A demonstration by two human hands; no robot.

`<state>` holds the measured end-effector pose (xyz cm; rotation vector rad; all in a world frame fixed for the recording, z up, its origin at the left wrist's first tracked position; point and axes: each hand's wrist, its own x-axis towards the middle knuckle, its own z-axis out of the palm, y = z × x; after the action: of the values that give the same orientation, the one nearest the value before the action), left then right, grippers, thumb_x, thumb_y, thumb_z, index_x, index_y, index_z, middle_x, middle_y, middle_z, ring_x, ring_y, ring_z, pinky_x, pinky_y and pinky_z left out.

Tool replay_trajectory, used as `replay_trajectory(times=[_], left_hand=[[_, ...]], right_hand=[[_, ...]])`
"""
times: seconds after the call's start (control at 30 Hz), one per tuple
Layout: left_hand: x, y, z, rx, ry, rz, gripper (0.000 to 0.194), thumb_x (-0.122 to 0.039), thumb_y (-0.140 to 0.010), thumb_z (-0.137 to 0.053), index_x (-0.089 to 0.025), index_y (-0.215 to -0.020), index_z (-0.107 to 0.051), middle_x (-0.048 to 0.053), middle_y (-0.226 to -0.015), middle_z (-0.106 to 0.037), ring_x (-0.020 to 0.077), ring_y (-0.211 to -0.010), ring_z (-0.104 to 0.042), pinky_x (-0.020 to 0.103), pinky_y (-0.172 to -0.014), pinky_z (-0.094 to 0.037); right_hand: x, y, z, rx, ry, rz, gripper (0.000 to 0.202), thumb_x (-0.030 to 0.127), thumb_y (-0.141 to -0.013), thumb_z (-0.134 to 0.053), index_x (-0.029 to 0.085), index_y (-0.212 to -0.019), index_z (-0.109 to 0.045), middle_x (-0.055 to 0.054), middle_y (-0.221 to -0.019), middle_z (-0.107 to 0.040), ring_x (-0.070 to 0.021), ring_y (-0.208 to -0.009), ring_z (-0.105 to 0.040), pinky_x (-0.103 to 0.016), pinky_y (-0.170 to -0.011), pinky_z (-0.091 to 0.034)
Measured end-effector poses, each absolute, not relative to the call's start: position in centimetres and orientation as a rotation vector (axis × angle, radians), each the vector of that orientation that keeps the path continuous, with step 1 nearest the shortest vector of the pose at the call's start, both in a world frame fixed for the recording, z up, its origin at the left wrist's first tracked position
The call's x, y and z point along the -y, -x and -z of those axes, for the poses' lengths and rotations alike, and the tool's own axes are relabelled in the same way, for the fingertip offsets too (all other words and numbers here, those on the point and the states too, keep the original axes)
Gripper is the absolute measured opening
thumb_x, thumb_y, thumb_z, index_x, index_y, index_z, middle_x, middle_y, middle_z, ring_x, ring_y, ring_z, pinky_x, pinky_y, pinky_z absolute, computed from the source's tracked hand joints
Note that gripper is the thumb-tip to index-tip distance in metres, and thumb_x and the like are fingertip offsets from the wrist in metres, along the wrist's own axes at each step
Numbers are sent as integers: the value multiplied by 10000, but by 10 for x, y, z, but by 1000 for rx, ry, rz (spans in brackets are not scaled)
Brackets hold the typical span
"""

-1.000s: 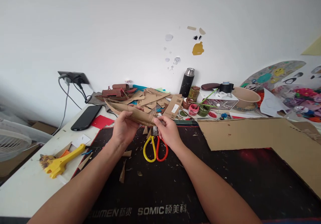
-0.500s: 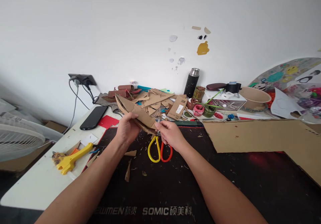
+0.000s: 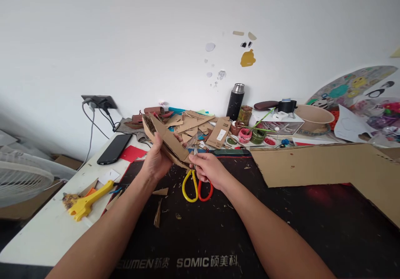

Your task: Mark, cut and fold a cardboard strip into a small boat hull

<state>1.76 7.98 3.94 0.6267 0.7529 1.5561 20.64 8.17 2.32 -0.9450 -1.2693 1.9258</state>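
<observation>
Over the last second the folded cardboard piece point(image 3: 165, 139) tipped up: it had lain nearly level between the two hands, and now its far end pointed toward about 10 o'clock, raised above the clutter at the back of the desk, while its near end sat low between the hands. I read that as the piece being turned for a look or a fresh grip rather than being set down; it was off the black mat point(image 3: 281, 229) altogether.

My left hand point(image 3: 156, 162) was curled around the lower middle of the piece, thumb on top and fingers wrapped beneath, a firm closed hold. My right hand point(image 3: 208, 168) was closed at the piece's near tip, thumb and forefinger pinched there; just below it lay the scissors point(image 3: 196, 185) with one yellow and one red loop. Whether the right fingers also touched the scissor blades I could not tell, since the hand covered that spot.

Both forearms came in from the bottom edge, the left from about 7 o'clock and the right from about 5 o'clock, meeting near the mat's far edge with the wrists fairly straight.

At 9 o'clock of the hands a yellow tool point(image 3: 89, 198) lay on the white table point(image 3: 40, 237), with a dark phone point(image 3: 114, 149) farther back at 10 o'clock. A large cardboard sheet point(image 3: 328, 164) covered the mat at 3 o'clock, and a black flask point(image 3: 235, 102) stood by the wall at 1 o'clock.
</observation>
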Motion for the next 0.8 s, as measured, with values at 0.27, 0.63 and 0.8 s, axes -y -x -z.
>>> replay_trajectory(times=[0.27, 0.63, 0.8], left_hand=[[-82, -18, -42, -656, -636, -1695, 712, -745, -652, -899, -278, -1160, -726, 22, -983, -779, 226, -928, -759, 429, -925, -643], [-81, -20, -45, -652, -618, -1712, 748, -761, -598, -915, -262, -1126, -737, 35, -966, -772, 226, -911, -746, 430, -915, -652], [-79, -21, -48, -629, -638, -1700, 713, -763, -633, -898, -257, -1112, -741, 30, -952, -767, 214, -885, -743, 409, -910, -650]], right_hand=[[-81, -206, -26, 1302, 958, -1942, 416, 497, -979, -719, 185, -731, -602, 107, -423, -382, -66, -332, -341, -203, -372, -262], [-82, -203, -16, 1490, 1009, -1836, 411, 458, -1057, -630, 206, -736, -586, 99, -389, -414, -83, -302, -389, -212, -394, -338], [-82, -203, -12, 1623, 1014, -1746, 452, 543, -1049, -637, 213, -747, -571, 86, -400, -463, -97, -323, -469, -205, -399, -364]])
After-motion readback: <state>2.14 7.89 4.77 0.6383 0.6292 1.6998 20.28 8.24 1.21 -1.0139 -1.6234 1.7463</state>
